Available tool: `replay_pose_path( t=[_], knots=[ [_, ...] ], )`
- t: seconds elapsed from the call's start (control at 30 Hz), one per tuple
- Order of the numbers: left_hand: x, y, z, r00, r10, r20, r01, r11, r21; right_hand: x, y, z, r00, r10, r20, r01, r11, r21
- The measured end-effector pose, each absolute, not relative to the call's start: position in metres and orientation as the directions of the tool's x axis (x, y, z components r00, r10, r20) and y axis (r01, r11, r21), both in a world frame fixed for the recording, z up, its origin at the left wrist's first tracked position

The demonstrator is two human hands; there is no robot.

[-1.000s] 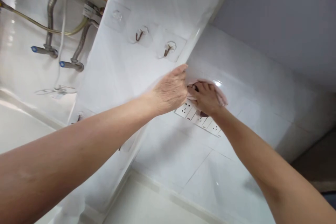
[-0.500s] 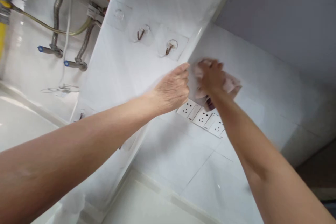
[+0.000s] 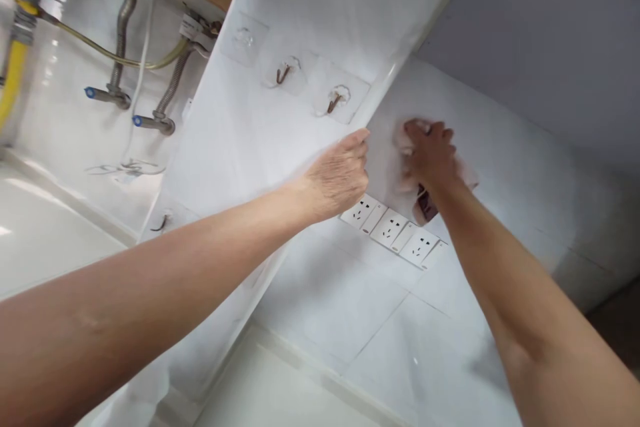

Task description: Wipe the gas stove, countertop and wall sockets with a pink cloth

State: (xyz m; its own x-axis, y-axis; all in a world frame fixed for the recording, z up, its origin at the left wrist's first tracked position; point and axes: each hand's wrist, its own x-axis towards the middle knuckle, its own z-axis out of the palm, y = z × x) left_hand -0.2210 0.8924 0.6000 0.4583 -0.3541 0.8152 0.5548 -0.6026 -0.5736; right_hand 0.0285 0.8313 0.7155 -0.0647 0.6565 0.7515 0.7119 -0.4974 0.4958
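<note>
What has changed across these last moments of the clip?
The right hand has slid its cloth off the wall sockets onto the tiles, uncovering the sockets. Nothing was taken or let go. The left hand stayed at the wall corner.

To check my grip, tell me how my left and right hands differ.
The left hand is open and empty, while the right hand clutches a pink cloth. The left hand's fingers reach the tiled wall corner; the right hand sits beyond it, above the white sockets. Both are bare.

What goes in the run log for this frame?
left hand: open at tiled corner | right hand: pink cloth on tile above white wall sockets
</note>
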Motion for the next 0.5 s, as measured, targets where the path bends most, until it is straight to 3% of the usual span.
replay_pose_path(
  t=[0.13, 0.27, 0.37, 0.5],
  knots=[
    [-0.219, 0.894, 0.600, 0.490, -0.356, 0.795, 0.604, -0.519, -0.605, 0.015, 0.826, 0.683, 0.020, 0.712, 0.701, 0.658, -0.538, 0.527],
    [-0.216, 0.897, 0.599, 0.443, -0.361, 0.821, 0.531, -0.631, -0.565, 0.000, 0.822, 0.723, 0.066, 0.631, 0.773, 0.637, -0.623, 0.454],
    [-0.216, 0.899, 0.598, 0.441, -0.367, 0.819, 0.537, -0.623, -0.568, -0.008, 0.822, 0.752, 0.101, 0.617, 0.781, 0.636, -0.644, 0.426],
    [-0.217, 0.898, 0.598, 0.449, -0.388, 0.805, 0.589, -0.550, -0.593, 0.002, 0.811, 0.731, 0.133, 0.649, 0.749, 0.625, -0.641, 0.445]
  ],
)
